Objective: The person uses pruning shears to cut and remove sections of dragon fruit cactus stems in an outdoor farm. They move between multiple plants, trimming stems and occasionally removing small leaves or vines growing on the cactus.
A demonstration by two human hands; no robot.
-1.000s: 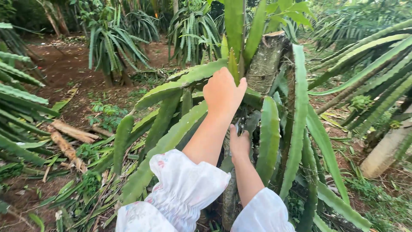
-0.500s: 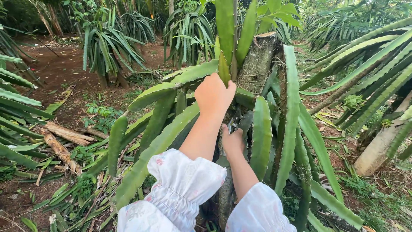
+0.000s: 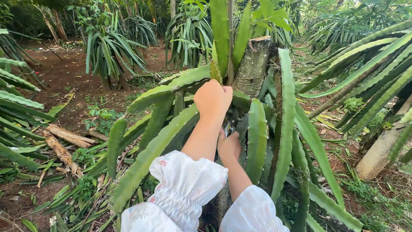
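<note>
A dragon fruit cactus climbs a cut wooden post (image 3: 253, 64), its long green spiny stems hanging all around. My left hand (image 3: 212, 99) is closed around a short upright green stem (image 3: 214, 68) near the post's top. Lower down, my right hand (image 3: 229, 147) grips a small metal cutting tool (image 3: 228, 127) whose blades reach in among the stems; most of the tool is hidden by the hand. Both arms wear white sleeves with gathered cuffs (image 3: 189, 184).
Thick drooping stems (image 3: 256, 137) crowd both hands. More cactus plants (image 3: 111, 47) stand behind on reddish soil. Cut stems and dry husks (image 3: 64, 146) litter the ground at left. A pale trunk (image 3: 380, 154) stands at right.
My left hand has come down slightly and closed tighter on the short stem. My right hand has stayed low among the stems with the tool. The view shifted a little.
</note>
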